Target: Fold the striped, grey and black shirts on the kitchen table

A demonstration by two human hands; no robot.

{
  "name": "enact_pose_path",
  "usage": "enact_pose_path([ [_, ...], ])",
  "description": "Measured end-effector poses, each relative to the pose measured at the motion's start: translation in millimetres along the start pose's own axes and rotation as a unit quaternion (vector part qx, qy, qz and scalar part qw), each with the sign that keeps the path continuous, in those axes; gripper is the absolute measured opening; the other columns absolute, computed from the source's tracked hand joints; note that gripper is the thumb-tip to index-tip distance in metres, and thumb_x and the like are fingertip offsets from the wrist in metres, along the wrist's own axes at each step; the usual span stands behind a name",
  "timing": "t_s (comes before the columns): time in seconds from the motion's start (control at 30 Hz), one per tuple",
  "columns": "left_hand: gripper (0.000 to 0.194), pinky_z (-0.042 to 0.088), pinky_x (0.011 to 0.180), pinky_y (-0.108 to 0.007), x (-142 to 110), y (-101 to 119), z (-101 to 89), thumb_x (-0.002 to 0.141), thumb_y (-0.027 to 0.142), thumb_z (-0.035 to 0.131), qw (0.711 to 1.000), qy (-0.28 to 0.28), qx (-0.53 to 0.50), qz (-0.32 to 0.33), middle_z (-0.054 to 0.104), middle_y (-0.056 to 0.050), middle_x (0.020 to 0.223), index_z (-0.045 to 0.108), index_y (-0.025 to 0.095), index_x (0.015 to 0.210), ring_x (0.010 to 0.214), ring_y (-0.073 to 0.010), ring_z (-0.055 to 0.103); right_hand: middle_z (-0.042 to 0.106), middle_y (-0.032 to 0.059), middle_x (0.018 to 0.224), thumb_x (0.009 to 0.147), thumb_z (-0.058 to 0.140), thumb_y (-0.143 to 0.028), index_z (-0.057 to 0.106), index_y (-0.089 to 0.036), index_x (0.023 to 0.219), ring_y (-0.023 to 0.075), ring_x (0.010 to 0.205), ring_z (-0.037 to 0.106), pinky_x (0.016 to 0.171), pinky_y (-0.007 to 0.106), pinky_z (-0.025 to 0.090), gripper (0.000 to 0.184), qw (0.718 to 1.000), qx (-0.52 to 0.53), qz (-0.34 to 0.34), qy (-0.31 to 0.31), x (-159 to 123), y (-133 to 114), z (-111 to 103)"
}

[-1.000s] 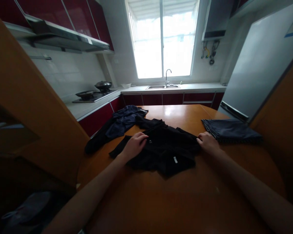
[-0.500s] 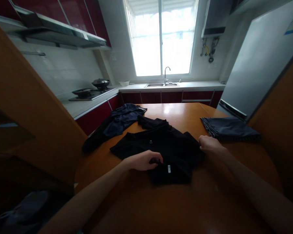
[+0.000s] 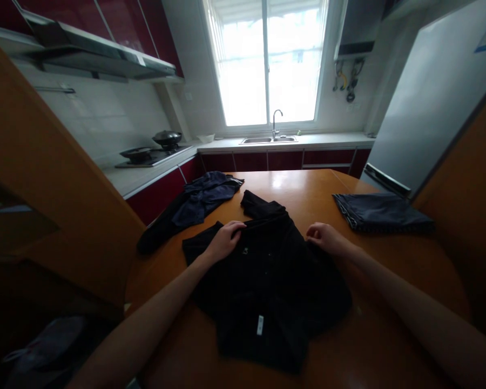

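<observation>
The left hand [image 3: 224,241] has its thumb and fingers closed on the far part of a black garment [image 3: 275,281], gripping a bit of cloth at its upper edge. The right hand [image 3: 327,239] is at the garment's right side, its fingers curled in toward the thumb; whether cloth is pinched between them I cannot tell. The garment lies spread out in the middle of a wooden table [image 3: 303,186], its lower end reaching toward the table's near edge and a bunched dark part trailing toward the far edge. A small pale print [image 3: 245,250] shows on it just beside the left hand, and a white label [image 3: 260,325] sits closer to the near edge. Along the table's left edge, toward the far left corner, is a rumpled heap of dark blue and black clothes [image 3: 206,194], apart from the garment. By the right edge, beyond the right hand, rests a folded dark grey-blue cloth [image 3: 383,212], lying flat. Past the far edge runs a white counter [image 3: 319,141] with a sink [image 3: 257,141] and a curved faucet [image 3: 274,121] set beneath a bright window [image 3: 247,70]. Left of these, a stove [image 3: 157,158] carries two dark pans [image 3: 167,136] under a range hood [image 3: 101,64]. A pale refrigerator [image 3: 429,102] stands beyond the table's right side.
</observation>
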State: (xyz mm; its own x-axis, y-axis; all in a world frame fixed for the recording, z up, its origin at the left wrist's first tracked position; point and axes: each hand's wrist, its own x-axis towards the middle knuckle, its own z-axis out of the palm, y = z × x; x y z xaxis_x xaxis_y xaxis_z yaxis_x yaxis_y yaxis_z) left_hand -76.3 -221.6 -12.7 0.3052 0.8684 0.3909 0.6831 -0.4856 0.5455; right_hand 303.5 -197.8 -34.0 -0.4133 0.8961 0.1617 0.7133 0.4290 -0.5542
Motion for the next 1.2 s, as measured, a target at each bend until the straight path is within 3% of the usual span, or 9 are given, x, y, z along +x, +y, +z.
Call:
enact_pose_path([
  [0.2, 0.035, 0.043, 0.110, -0.040, 1, -43, -4.3, 0.096, 0.025, 0.045, 0.990, 0.003, 0.134, -0.041, 0.063, -0.010, 0.128, 0.064, 0.017, 0.124, 0.121, -0.0238, 0.059, 0.069, 0.0028, 0.076, 0.079, 0.068, -0.028, 0.070, -0.017, 0.087, 0.0171, 0.070, 0.063, 0.062, 0.025, 0.046, 0.014, 0.990, 0.088, 0.007, -0.110, -14, -4, -8],
  [0.33, 0.037, 0.042, 0.110, -0.037, 1, -52, -5.6, 0.100, 0.031, 0.042, 0.985, -0.023, 0.165, -0.052, 0.062, -0.012, 0.129, 0.062, 0.015, 0.127, 0.121, -0.0231, 0.058, 0.070, 0.0027, 0.075, 0.077, 0.063, -0.021, 0.071, -0.017, 0.084, 0.0172, 0.068, 0.063, 0.059, 0.024, 0.043, 0.011, 0.988, 0.033, 0.001, -0.153, -22, -14, -22],
  [0.43, 0.042, 0.040, 0.112, -0.035, 1, -55, -2.7, 0.101, 0.034, 0.040, 0.980, -0.029, 0.185, -0.070, 0.060, -0.012, 0.134, 0.057, 0.014, 0.134, 0.126, -0.0223, 0.055, 0.073, 0.0058, 0.084, 0.074, 0.061, -0.017, 0.072, -0.019, 0.084, 0.0198, 0.076, 0.066, 0.065, 0.027, 0.044, 0.015, 0.991, -0.099, 0.069, -0.057, -23, -12, -42],
  [0.53, 0.044, 0.036, 0.114, -0.038, -1, -58, 0.9, 0.101, 0.035, 0.042, 0.973, -0.033, 0.208, -0.094, 0.057, -0.014, 0.138, 0.056, 0.013, 0.137, 0.131, -0.0248, 0.051, 0.074, 0.0119, 0.094, 0.077, 0.059, -0.021, 0.072, -0.020, 0.094, 0.0272, 0.085, 0.068, 0.070, 0.033, 0.045, 0.022, 0.952, -0.221, 0.198, 0.073, -26, 1, -65],
  [0.7, 0.044, 0.030, 0.115, -0.048, -5, -56, 3.1, 0.100, 0.036, 0.047, 0.959, -0.044, 0.245, -0.136, 0.051, -0.014, 0.145, 0.053, 0.020, 0.140, 0.138, -0.0294, 0.043, 0.072, 0.0211, 0.100, 0.080, 0.059, -0.018, 0.072, -0.016, 0.100, 0.0347, 0.089, 0.068, 0.073, 0.040, 0.046, 0.024, 0.918, -0.274, 0.274, 0.077, -34, 18, -76],
  [0.8, 0.044, 0.029, 0.114, -0.048, -5, -50, 0.6, 0.102, 0.038, 0.044, 0.953, -0.048, 0.259, -0.149, 0.053, -0.013, 0.143, 0.052, 0.023, 0.142, 0.136, -0.0292, 0.045, 0.068, 0.0243, 0.108, 0.084, 0.059, -0.018, 0.071, -0.013, 0.105, 0.0375, 0.102, 0.063, 0.082, 0.044, 0.047, 0.024, 0.918, -0.315, 0.217, 0.103, -32, 10, -60],
  [0.87, 0.042, 0.032, 0.111, -0.047, -4, -45, -2.9, 0.103, 0.038, 0.040, 0.949, -0.047, 0.267, -0.159, 0.057, -0.012, 0.136, 0.054, 0.024, 0.140, 0.130, -0.0286, 0.050, 0.065, 0.0214, 0.115, 0.088, 0.058, -0.021, 0.069, -0.015, 0.110, 0.0351, 0.111, 0.059, 0.090, 0.043, 0.046, 0.025, 0.939, -0.304, 0.111, 0.114, -28, 0, -44],
  [1.0, 0.039, 0.038, 0.102, -0.044, 0, -35, -10.7, 0.105, 0.035, 0.033, 0.941, -0.045, 0.282, -0.181, 0.064, -0.011, 0.122, 0.064, 0.025, 0.127, 0.118, -0.0276, 0.057, 0.065, 0.0110, 0.120, 0.089, 0.056, -0.016, 0.067, -0.020, 0.111, 0.0250, 0.114, 0.057, 0.100, 0.034, 0.042, 0.025, 0.977, -0.194, -0.085, 0.023, -19, -14, -17],
  [1.2, 0.019, 0.041, 0.095, -0.042, 3, -32, -25.4, 0.094, 0.025, 0.055, 0.926, -0.100, 0.289, -0.220, 0.070, -0.009, 0.115, 0.068, 0.023, 0.107, 0.112, -0.0274, 0.062, 0.068, 0.0077, 0.100, 0.081, 0.053, -0.006, 0.069, -0.021, 0.089, 0.0221, 0.096, 0.062, 0.082, 0.029, 0.043, 0.024, 0.979, -0.192, -0.057, -0.040, -19, -20, -17],
])
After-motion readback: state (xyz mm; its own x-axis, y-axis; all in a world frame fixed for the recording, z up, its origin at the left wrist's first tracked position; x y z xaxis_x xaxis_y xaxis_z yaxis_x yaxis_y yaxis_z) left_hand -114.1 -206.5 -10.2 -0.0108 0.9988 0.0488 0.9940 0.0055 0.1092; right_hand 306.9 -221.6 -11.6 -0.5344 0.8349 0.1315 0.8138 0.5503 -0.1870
